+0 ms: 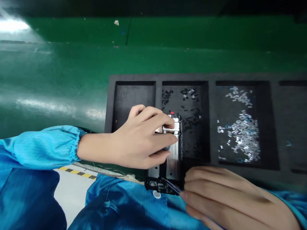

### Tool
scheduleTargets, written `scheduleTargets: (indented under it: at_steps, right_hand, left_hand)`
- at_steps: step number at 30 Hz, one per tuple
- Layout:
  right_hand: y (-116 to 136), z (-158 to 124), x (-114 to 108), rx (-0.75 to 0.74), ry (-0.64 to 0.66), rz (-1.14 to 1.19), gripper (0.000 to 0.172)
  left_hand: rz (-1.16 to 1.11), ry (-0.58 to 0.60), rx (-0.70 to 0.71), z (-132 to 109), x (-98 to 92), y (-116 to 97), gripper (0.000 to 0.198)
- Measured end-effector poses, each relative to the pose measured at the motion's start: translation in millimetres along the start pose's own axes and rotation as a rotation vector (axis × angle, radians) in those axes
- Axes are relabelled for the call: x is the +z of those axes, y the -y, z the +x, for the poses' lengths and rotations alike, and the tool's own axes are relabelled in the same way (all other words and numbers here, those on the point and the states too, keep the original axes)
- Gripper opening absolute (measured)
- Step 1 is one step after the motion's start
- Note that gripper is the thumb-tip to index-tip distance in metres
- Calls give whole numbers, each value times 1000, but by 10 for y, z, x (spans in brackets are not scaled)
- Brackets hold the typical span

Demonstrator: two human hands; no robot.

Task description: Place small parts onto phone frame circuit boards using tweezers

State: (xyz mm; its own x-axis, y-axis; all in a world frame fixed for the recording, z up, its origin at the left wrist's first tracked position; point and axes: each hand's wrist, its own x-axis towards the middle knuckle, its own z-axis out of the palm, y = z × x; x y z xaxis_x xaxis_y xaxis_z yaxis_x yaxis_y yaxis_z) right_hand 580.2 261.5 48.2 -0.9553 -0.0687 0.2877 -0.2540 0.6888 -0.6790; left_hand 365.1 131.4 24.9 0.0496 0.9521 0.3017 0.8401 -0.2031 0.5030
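Note:
A phone mid-frame (176, 159) with silver metal plates and black ends lies between my hands, overlapping the near edge of the black tray. My left hand (141, 140) grips it from the left, its fingers bent across the upper half; the thumb's hold underneath is hidden. From the lower right, my right hand (216, 195) pinches thin metal tweezers (173, 185). Their tips reach the black bottom end of the frame; whether they hold a small part is too small to tell. A red tab (172, 112) sticks out at the frame's top.
The black tray (158, 77) has several compartments. One holds scattered small black pieces (192, 123), another a heap of small shiny silver pieces (247, 137). Behind it stretches the green bench top (79, 64) with a pale scrap (116, 22). Yellow-black tape (76, 172) marks the floor.

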Motion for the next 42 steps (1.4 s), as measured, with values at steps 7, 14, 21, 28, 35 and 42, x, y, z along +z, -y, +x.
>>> scheduleTargets:
  at_steps: [7, 14, 21, 28, 35, 42]
  right_hand:
    - [-25, 29, -47, -34, 56, 101, 16]
    - [-154, 107, -110, 396, -367, 455, 14]
    - [-139, 185, 81, 681, -611, 932, 15]
    - [-126, 155, 158, 696, -589, 783, 14]
    - [-139, 102, 158, 609, -587, 593, 13]
    - [-172, 147, -175, 138, -302, 187, 25]
  left_hand:
    - [-5, -8, 3, 7, -12, -3, 15]
    - [-188, -77, 97, 9, -87, -41, 16]
    - [-61, -305, 110, 40, -6, -48, 38]
    - [120, -325, 186, 14, 25, -52, 37]
    - [185, -300, 182, -34, 27, -82, 19]
    - [288, -257, 234, -78, 7, -93, 19]
